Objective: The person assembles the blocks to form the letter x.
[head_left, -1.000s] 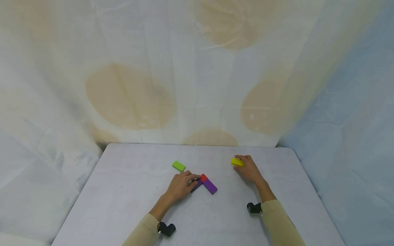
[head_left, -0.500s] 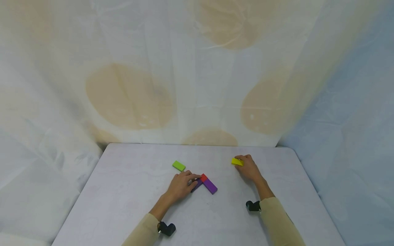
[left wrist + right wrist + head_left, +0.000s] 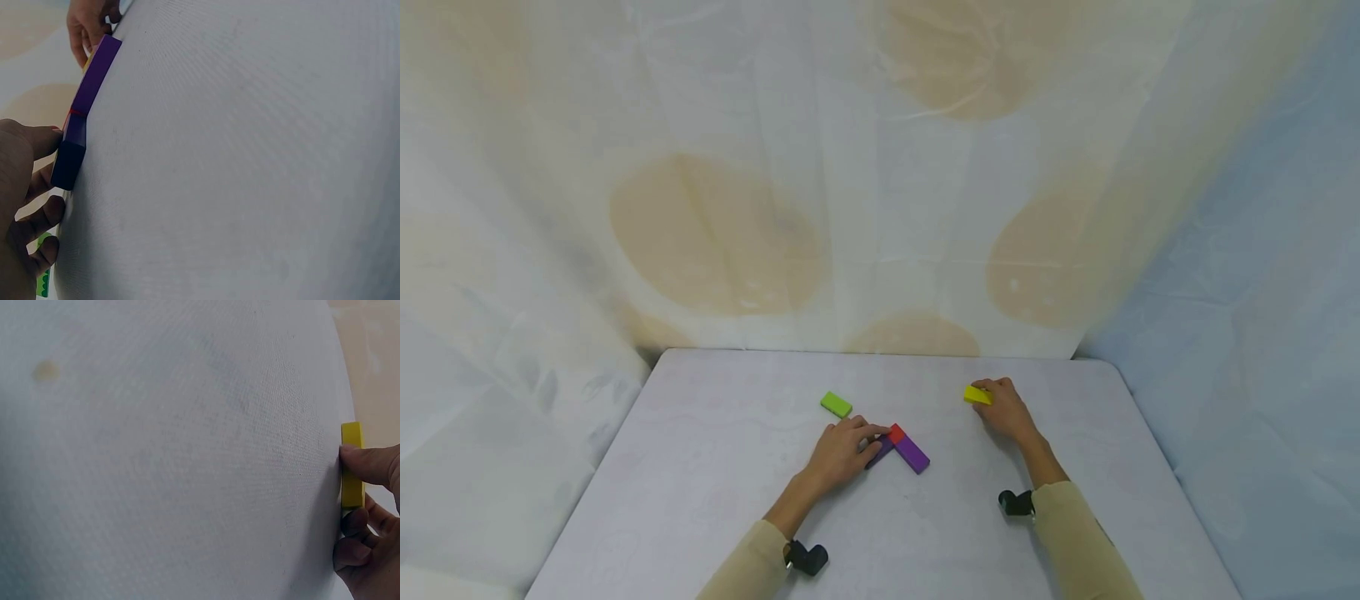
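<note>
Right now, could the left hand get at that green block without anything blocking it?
Probably yes. The green block lies just beyond the left hand, with only bare table between them.

The right hand (image 3: 1009, 412) draws slightly back toward the person, its fingers closing over the flat yellow rectangular block (image 3: 976, 395) on the table.
</note>
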